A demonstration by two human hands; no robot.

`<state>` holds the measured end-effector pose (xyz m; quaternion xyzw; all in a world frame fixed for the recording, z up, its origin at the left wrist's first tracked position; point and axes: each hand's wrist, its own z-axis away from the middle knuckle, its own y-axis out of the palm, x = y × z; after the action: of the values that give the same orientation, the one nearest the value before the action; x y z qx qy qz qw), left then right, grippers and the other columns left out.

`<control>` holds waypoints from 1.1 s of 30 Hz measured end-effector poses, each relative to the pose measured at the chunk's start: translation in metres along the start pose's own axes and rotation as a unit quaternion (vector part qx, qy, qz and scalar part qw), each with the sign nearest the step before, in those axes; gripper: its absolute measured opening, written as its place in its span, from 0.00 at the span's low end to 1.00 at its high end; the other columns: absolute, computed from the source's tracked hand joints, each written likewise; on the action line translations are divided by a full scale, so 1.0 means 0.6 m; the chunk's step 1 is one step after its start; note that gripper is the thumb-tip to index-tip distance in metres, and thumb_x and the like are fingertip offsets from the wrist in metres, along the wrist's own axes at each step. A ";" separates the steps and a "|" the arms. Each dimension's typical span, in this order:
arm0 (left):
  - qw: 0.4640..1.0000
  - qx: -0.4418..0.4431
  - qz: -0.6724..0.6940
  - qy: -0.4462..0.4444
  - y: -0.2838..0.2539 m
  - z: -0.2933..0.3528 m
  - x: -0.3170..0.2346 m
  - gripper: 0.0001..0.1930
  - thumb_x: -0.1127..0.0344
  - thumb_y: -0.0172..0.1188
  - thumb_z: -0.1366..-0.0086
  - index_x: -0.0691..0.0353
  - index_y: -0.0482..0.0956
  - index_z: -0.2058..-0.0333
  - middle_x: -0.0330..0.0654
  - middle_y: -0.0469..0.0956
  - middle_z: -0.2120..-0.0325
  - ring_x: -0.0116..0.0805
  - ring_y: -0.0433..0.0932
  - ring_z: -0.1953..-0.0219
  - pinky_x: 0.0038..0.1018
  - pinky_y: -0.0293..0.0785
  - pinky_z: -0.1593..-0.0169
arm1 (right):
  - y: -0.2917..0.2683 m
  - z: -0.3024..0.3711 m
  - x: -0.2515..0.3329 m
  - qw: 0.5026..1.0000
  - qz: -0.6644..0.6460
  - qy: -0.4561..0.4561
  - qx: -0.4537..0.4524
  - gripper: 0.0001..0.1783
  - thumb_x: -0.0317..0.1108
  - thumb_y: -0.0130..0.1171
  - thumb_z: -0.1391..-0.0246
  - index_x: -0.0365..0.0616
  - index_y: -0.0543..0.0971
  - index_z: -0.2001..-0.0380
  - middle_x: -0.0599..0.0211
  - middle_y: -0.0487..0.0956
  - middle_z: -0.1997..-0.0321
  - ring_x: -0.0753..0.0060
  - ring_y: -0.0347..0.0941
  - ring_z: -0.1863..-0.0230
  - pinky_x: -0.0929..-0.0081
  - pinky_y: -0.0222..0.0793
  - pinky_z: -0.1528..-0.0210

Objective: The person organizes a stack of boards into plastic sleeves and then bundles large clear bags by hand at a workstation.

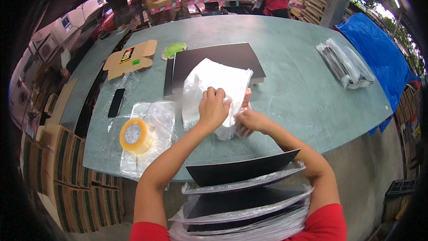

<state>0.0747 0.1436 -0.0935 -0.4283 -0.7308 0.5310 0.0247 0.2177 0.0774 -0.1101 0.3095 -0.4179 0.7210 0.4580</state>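
My left hand (214, 107) is closed on a whitish, translucent plastic bag (216, 78), fingers bent over its lower middle. At its lower right edge, my right hand (251, 120) has its fingers curled round the plastic, slightly blurred. An orange-brown thing (247, 98) shows just above the right hand; I cannot make out what it is. Behind the bag lies a stack of black boards (223, 56), partly covered by it. Close to my body, between my forearms, are several black boards in clear plastic sleeves (245, 198).
On the green table (303, 111) at left are a tape roll (133, 136) on clear plastic bags (162, 116), a black phone (116, 102), flattened cardboard (129, 60) and a green cloth (174, 50). Wrapped packs (343, 64) lie right, beside a blue tarp (379, 53). Cartons (67, 156) stand lower left.
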 end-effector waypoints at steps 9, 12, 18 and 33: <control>0.992 -0.034 -0.008 0.119 -0.029 0.043 -0.051 0.19 0.60 0.58 0.53 0.62 0.68 0.64 0.48 0.65 0.66 0.46 0.64 0.60 0.37 0.62 0.62 | 0.139 0.179 -0.022 0.869 0.301 -0.187 0.344 0.14 0.35 0.46 0.55 0.40 0.74 0.67 0.51 0.74 0.69 0.55 0.70 0.67 0.64 0.63 0.63; 0.993 -0.038 -0.088 0.065 0.003 0.012 -0.012 0.25 0.58 0.60 0.57 0.63 0.66 0.60 0.51 0.62 0.60 0.47 0.60 0.56 0.42 0.61 0.60 | 0.094 0.121 -0.031 0.905 0.301 -0.191 0.232 0.11 0.31 0.47 0.59 0.38 0.74 0.71 0.56 0.75 0.73 0.60 0.71 0.69 0.68 0.64 0.63; 0.992 -0.004 -0.122 -0.008 0.016 0.004 -0.007 0.31 0.54 0.61 0.62 0.65 0.65 0.59 0.54 0.61 0.58 0.47 0.59 0.55 0.43 0.63 0.62 | 0.003 -0.012 -0.050 0.907 -0.369 -0.125 -0.160 0.13 0.40 0.46 0.48 0.41 0.73 0.70 0.71 0.74 0.70 0.76 0.69 0.67 0.77 0.63 0.67; 1.000 -0.005 0.016 0.001 -0.006 -0.047 0.006 0.11 0.64 0.52 0.60 0.69 0.71 0.86 0.55 0.70 0.86 0.50 0.72 0.80 0.37 0.68 0.72 | 0.060 -0.051 0.000 0.848 -0.470 -0.151 -0.193 0.17 0.41 0.48 0.49 0.41 0.66 0.59 0.70 0.71 0.67 0.78 0.67 0.70 0.81 0.63 0.69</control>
<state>0.0840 0.1670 -0.0802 -0.4409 -0.7262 0.5274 0.0153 0.1827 0.0964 -0.1356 0.4793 -0.4168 0.2692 0.7240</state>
